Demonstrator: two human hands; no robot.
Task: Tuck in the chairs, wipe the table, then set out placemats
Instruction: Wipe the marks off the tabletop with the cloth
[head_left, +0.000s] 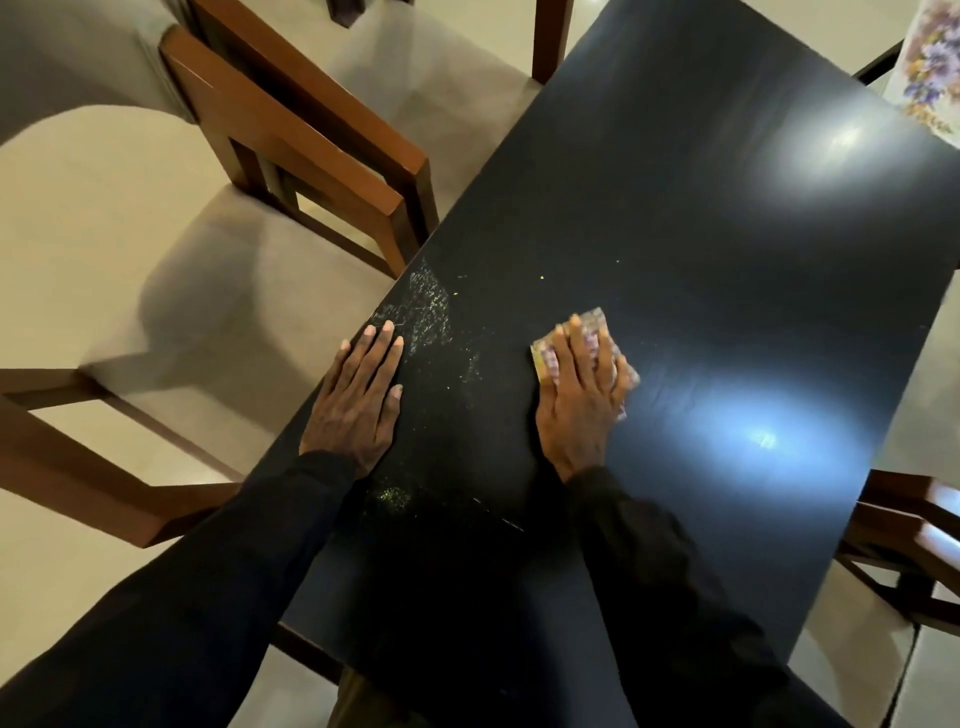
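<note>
Black sleeves (208, 597) lead to hands: left hand (358, 400) flat on table (727, 218), right hand (582, 405) flat atop cloth (596, 321).

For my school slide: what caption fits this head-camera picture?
Right hand presses a cloth on the speckled black table; left hand rests flat nearby.

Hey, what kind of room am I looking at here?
Most likely a home dining room: a long dark table with wooden chairs at its sides, and the right hand pressing a cloth onto the top near scattered crumbs.
</note>
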